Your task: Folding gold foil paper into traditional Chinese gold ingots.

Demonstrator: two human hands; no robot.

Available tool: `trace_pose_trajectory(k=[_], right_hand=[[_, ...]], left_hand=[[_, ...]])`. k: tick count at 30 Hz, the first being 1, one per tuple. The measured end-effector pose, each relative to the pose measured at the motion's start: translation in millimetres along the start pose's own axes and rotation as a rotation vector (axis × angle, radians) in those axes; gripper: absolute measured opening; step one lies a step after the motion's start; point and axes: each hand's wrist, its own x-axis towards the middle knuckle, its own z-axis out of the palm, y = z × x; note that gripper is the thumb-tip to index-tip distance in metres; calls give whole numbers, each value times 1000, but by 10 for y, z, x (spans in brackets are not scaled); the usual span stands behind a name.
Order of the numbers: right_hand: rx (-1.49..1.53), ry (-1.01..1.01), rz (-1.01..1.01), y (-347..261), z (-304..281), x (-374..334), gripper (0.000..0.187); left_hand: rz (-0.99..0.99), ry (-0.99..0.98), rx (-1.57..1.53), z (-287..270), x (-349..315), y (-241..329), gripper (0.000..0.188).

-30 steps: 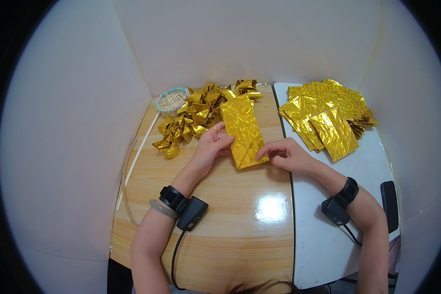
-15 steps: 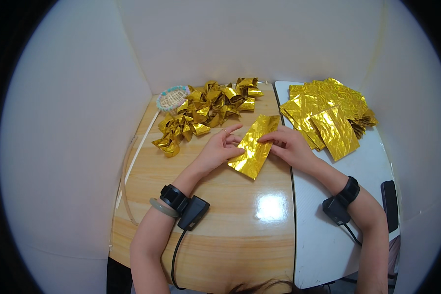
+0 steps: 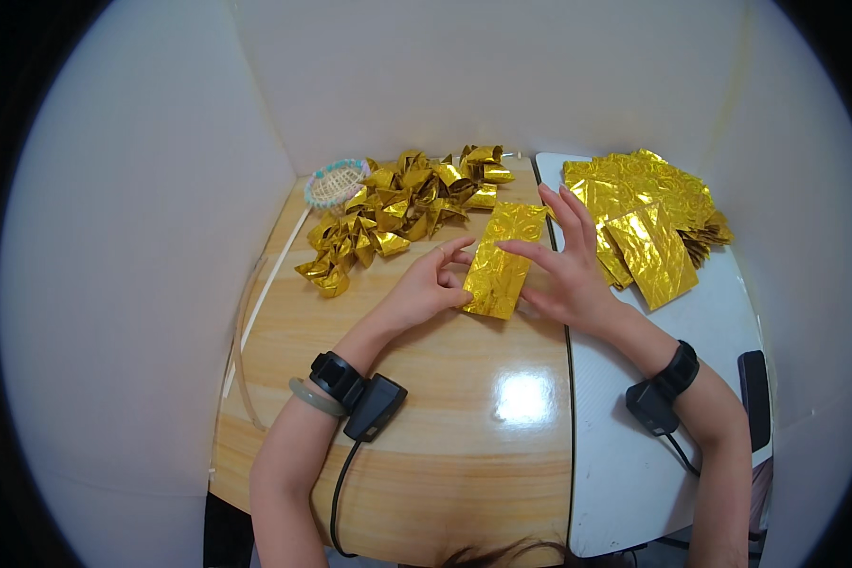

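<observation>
Pinned flat on the wooden table (image 3: pixel 416 379) between two hands: a folded gold foil sheet (image 3: pixel 502 260), lying slightly tilted, long edge running away from the wrists. Left hand (image 3: pixel 426 289) half curled at the sheet's near left edge, fingertips pressing it down, apparently to keep the slippery foil from sliding. Right hand (image 3: pixel 563 270) spread wide, fingers flat across the sheet's right side, palm resting past its edge, seemingly smoothing or setting a crease. Nothing gripped outright by either hand; both bearing down instead.

Beyond the left hand, a loose heap of folded gold pieces (image 3: pixel 397 208), kept clear of the working spot, with a small woven basket (image 3: pixel 336 182) at its far left end. Beyond the right hand, a fanned stack of flat gold sheets (image 3: pixel 648 213) on a white board (image 3: pixel 634 454), within easy reach. Black wrist devices on both forearms, cables trailing back.
</observation>
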Motion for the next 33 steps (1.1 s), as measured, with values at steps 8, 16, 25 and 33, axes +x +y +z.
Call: trace_pose_trajectory(k=[8, 16, 25, 33], right_hand=[[523, -475, 145, 101, 84, -109, 18], [328, -423, -75, 133, 51, -81, 17], [327, -456, -23, 95, 19, -92, 17], [400, -449, 83, 142, 88, -99, 18]], left_hand=[[100, -65, 132, -12, 29, -100, 60], [339, 81, 666, -19, 1, -116, 31], [284, 12, 585, -67, 13, -104, 15], [303, -9, 589, -46, 3, -86, 10]])
